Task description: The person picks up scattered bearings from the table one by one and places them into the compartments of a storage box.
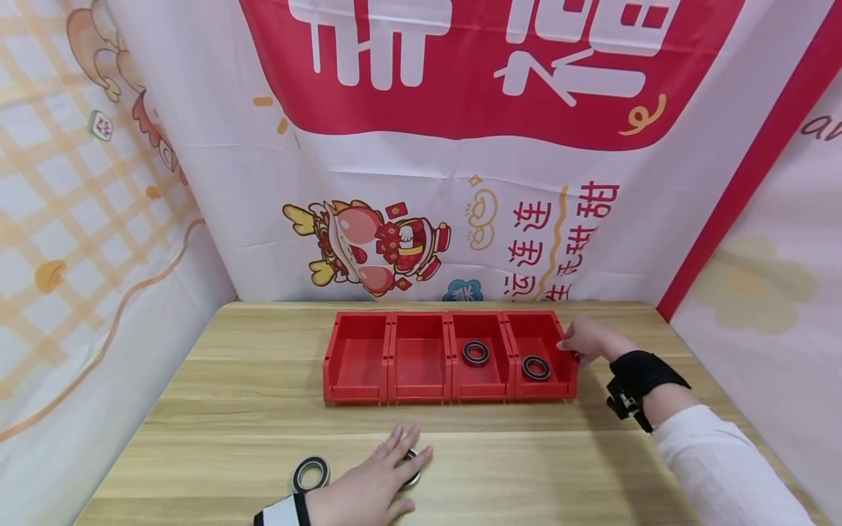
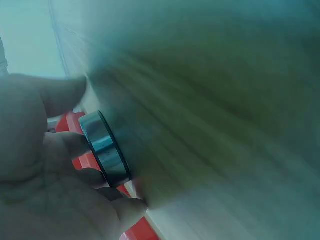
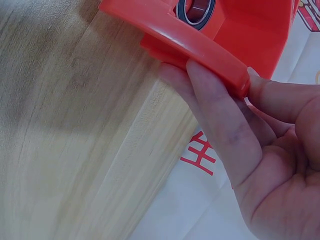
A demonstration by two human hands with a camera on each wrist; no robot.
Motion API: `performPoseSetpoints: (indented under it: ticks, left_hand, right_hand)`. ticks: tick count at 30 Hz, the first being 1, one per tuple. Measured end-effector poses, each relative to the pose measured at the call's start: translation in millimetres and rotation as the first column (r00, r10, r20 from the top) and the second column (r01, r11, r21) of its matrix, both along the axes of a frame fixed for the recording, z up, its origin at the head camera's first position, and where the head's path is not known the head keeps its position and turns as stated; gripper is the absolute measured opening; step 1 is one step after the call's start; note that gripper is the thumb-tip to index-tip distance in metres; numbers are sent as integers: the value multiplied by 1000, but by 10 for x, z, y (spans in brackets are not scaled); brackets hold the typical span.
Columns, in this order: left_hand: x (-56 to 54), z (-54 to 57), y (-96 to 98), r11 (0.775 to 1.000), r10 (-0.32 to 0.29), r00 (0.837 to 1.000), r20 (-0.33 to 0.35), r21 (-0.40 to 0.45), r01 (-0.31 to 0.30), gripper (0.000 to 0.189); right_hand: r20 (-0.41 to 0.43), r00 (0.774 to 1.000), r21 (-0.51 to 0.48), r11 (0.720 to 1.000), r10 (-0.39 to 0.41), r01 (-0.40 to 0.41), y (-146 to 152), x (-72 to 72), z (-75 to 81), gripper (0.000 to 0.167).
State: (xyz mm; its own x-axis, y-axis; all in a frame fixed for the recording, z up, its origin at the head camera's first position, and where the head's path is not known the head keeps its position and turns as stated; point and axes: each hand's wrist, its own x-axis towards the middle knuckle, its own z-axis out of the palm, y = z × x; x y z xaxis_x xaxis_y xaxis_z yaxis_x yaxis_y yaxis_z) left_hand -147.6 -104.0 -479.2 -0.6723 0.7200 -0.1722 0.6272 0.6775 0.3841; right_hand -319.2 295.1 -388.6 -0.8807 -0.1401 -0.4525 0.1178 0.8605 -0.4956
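Note:
My left hand [image 1: 371, 478] lies over a ball bearing [image 1: 412, 467] on the table, fingers spread and partly covering it. In the left wrist view the bearing [image 2: 105, 148] shows its shiny metal side against the fingers, with the thumb apart from it. A second bearing [image 1: 310, 475] lies flat just left of that hand. At the far right, my right hand [image 1: 588, 340] pinches the side wall of the rightmost red bin [image 1: 567, 380], thumb inside and fingers outside. That bin holds one bearing [image 1: 536, 367], also partly visible in the right wrist view.
Several red bins stand in a joined row; the third from the left has a bearing [image 1: 476, 353] in it, while the leftmost bin [image 1: 358, 361] shows a bare floor. Behind the wooden table [image 1: 230, 409] hangs a printed cloth [image 1: 421, 168], with more cloth at both sides.

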Motion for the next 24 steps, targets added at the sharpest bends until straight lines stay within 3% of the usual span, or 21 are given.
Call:
performPoseSetpoints:
  ticks: [18,24]
  left_hand:
    - [-44,121,125,995,97,994,58,12,-97,43]
    - [-52,147,124,999,35,996,-86,31,-32,39]
  right_hand:
    - [-43,999,10,1000,22,-22,-17,66,-9,18]
    - [-44,999,4,1000,18,-18,-31,83,21,18]
